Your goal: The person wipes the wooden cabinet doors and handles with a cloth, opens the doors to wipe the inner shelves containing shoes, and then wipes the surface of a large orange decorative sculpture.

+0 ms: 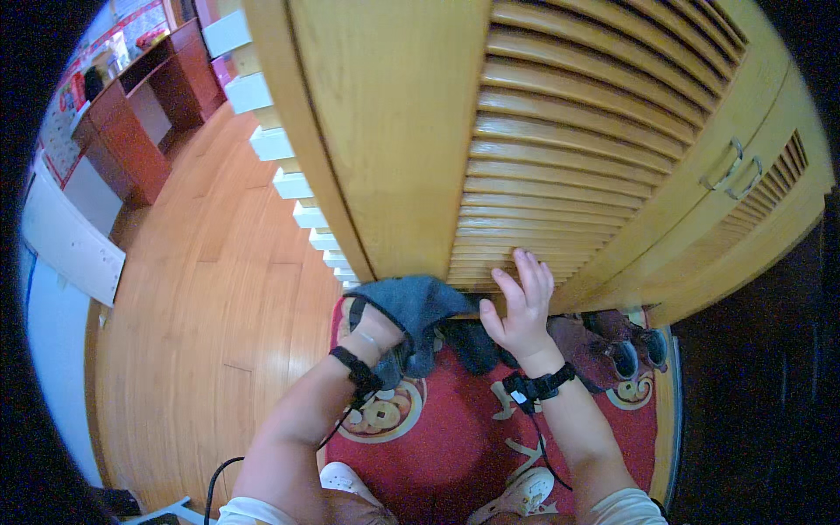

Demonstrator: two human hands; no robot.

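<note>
A grey-blue cloth (420,305) is bunched at the lower left corner of a yellow wooden cabinet. My left hand (377,335) holds it, with the fingers hidden in its folds. To the right, my right hand (525,305) is empty, fingers spread, before the lowest slats of a louvred cabinet door (558,157). Whether its fingertips touch the slats is unclear. Dark shoes (472,344) stand partly hidden between my hands at the cabinet's foot. Brown shoes (597,351) sit on the red patterned mat (453,420), right of my right hand.
Two metal handles (725,167) stick out from the cabinet doors. White blocks (272,143) line the cabinet's left edge. A reddish wooden desk (125,138) stands far left on the wood floor (197,315). Black cables (223,469) trail from my wrist straps. My white clogs (528,492) rest on the mat.
</note>
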